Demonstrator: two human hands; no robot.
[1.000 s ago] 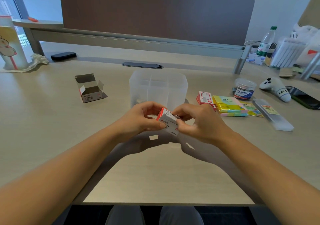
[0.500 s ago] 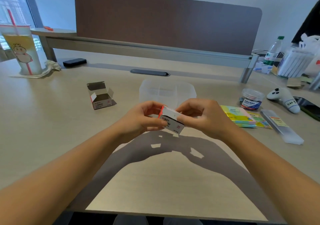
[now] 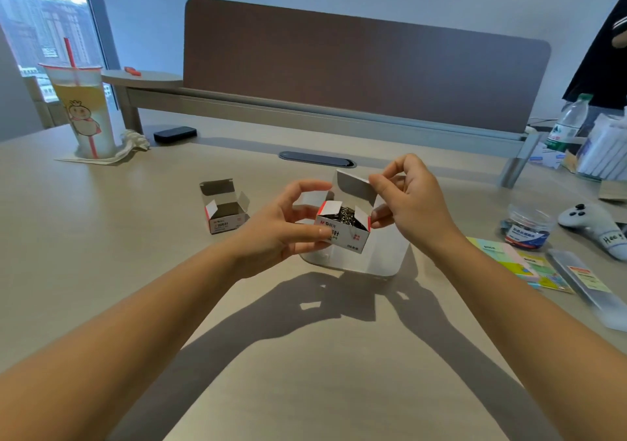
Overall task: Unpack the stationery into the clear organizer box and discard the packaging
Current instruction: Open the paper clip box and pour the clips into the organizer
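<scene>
My left hand (image 3: 288, 227) grips a small white and red paper clip box (image 3: 346, 233) by its left side, above the desk. The box top is open and metal paper clips show inside. My right hand (image 3: 410, 203) pinches the raised lid flap of that box at its right end. The clear organizer box (image 3: 383, 261) stands on the desk right behind and below the held box, mostly hidden by it and my hands. A second, opened box (image 3: 224, 210) stands to the left on the desk.
Sticky notes (image 3: 509, 257), a clear jar of clips (image 3: 526, 228), a long clear case (image 3: 587, 284) and a white game controller (image 3: 593, 227) lie at the right. A drink cup (image 3: 83, 111), a dark phone-like block (image 3: 174, 134), a water bottle (image 3: 566, 123) and the desk divider stand behind.
The lid of the held box has been opened and lifted up by my right hand, exposing the paper clips. The view tilted up and closer to the organizer.
</scene>
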